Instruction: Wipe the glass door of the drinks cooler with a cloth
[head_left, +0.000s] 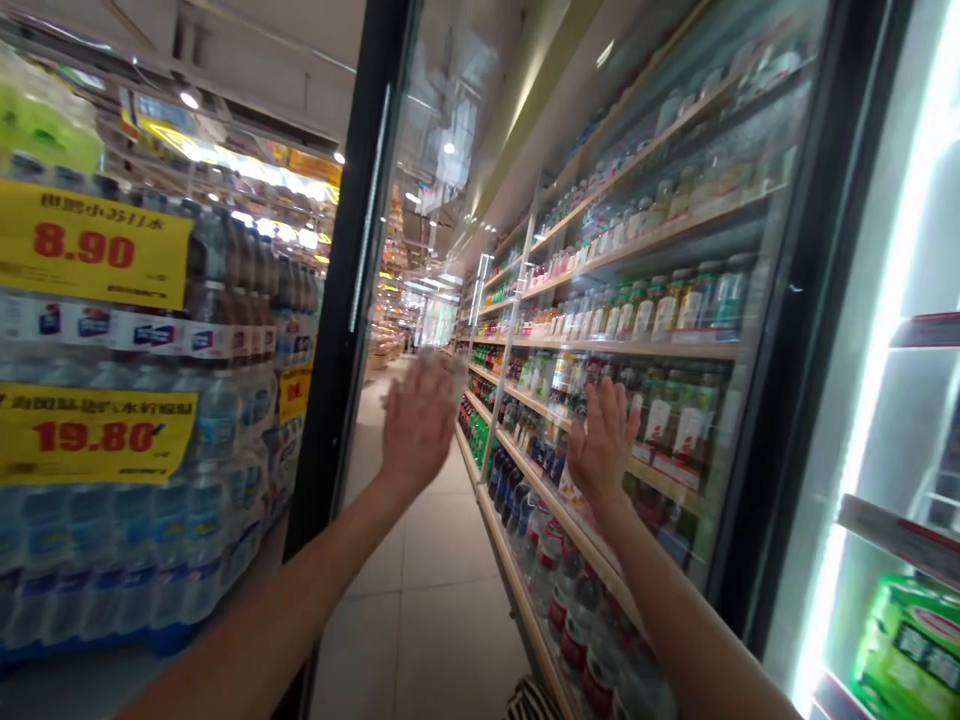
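My left hand [421, 425] is raised with its back towards me, in front of the glass door [442, 230]. Its fingers are stretched out and smeared by motion. A pale blur edges the fingertips; I cannot make out whether it is a cloth or a reflection. To the right, my right hand [604, 440] is also up before the glass, fingers spread, with nothing seen in it. Whether either palm touches the pane is hidden. The door has a dark frame [349, 250] and stands at an angle beside a lit cooler [847, 400].
Stacked bottle packs [127, 530] with yellow price signs [94, 245] stand on the left. Shelves of bottles [660, 310] line the aisle seen in the glass, above a tiled floor [431, 570]. A green pack [911, 650] sits in the cooler. Striped fabric [529, 700] shows below.
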